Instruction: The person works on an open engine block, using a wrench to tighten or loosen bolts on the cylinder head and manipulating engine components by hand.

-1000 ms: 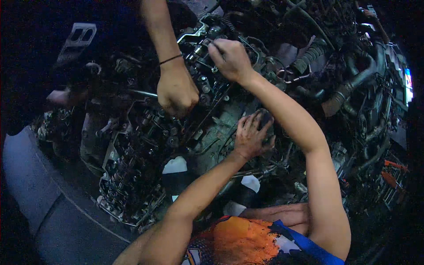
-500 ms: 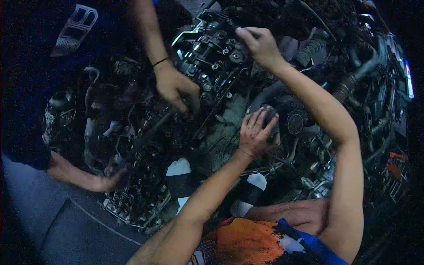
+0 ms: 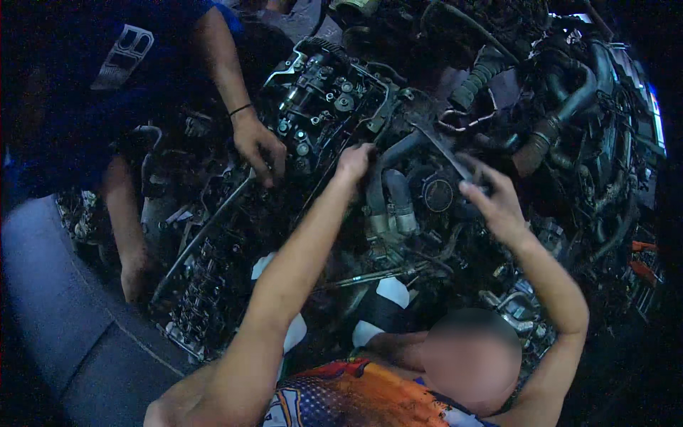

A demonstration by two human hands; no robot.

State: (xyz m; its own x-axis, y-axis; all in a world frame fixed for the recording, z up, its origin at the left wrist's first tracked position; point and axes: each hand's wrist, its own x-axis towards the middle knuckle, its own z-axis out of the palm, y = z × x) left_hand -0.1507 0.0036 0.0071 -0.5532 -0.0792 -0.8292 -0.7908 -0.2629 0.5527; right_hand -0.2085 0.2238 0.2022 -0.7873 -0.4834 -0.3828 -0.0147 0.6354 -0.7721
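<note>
My right hand (image 3: 492, 198) grips a long, flat, dark metal bar (image 3: 435, 142), which angles up and left over the hoses. My left hand (image 3: 356, 160) is closed beside the lower right edge of an exposed cylinder head (image 3: 320, 99); what its fingers hold, if anything, is hidden. Just right of that hand are curved grey hoses (image 3: 398, 192) and a round dark fitting (image 3: 440, 193).
A co-worker in dark blue (image 3: 78, 78) leans in from the left, hands around a long rod (image 3: 206, 231). A second valve assembly (image 3: 203, 306) lies lower left. Ribbed ducts (image 3: 484, 75) and pipes crowd the right; a grey body panel (image 3: 43, 285) borders the left.
My left hand has moved up and left from a dark round part. My right hand has come down and right from the cylinder head and holds the bar. The co-worker's upper arm has shifted left.
</note>
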